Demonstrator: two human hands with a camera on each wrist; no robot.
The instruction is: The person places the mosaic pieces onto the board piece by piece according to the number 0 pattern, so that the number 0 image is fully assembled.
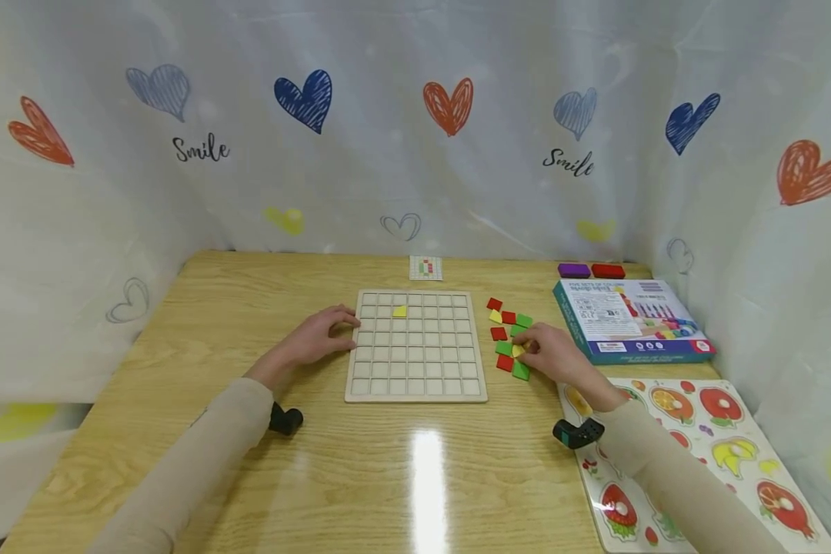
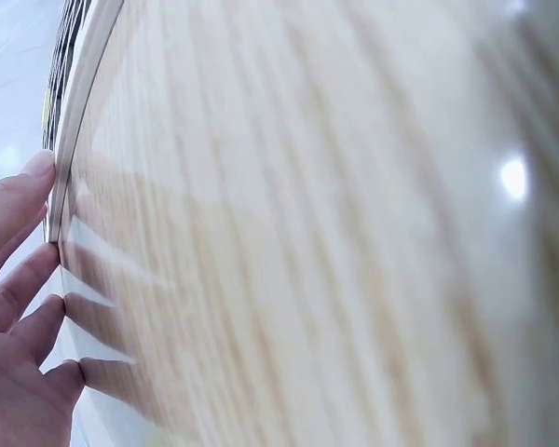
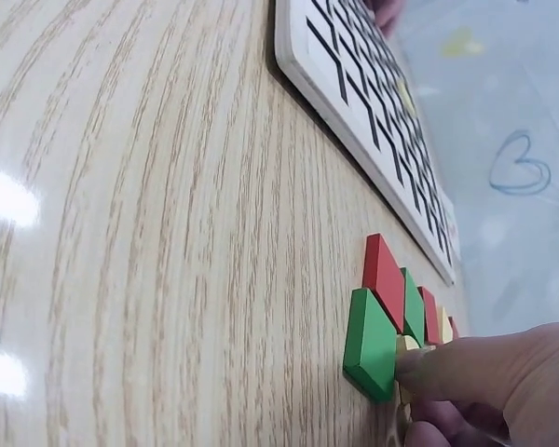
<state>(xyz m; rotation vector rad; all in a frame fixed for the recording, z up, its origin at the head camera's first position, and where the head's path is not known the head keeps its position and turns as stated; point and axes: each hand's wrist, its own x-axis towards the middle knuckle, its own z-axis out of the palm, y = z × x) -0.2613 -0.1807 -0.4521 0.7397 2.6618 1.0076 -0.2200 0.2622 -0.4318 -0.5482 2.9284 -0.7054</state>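
Observation:
A pale wooden grid board point(image 1: 416, 346) lies flat on the table, with one yellow tile point(image 1: 399, 312) in a cell near its top. My left hand point(image 1: 316, 335) rests at the board's left edge, fingertips and thumb touching the rim, fingers loosely bent. To the right of the board is a loose cluster of red, green and yellow tiles. My right hand point(image 1: 550, 354) pinches a yellow tile point(image 1: 518, 350) among them between thumb and fingers. Beside it lie a green tile point(image 3: 371, 345) and a red tile point(image 3: 384, 279).
A small pattern card point(image 1: 425, 268) lies behind the board. At the right stand a boxed toy set point(image 1: 633, 319), a purple block point(image 1: 573, 271) and a red block point(image 1: 608, 271). A fruit puzzle board point(image 1: 755, 477) lies under the right forearm. A printed curtain point(image 1: 388, 177) encloses the table.

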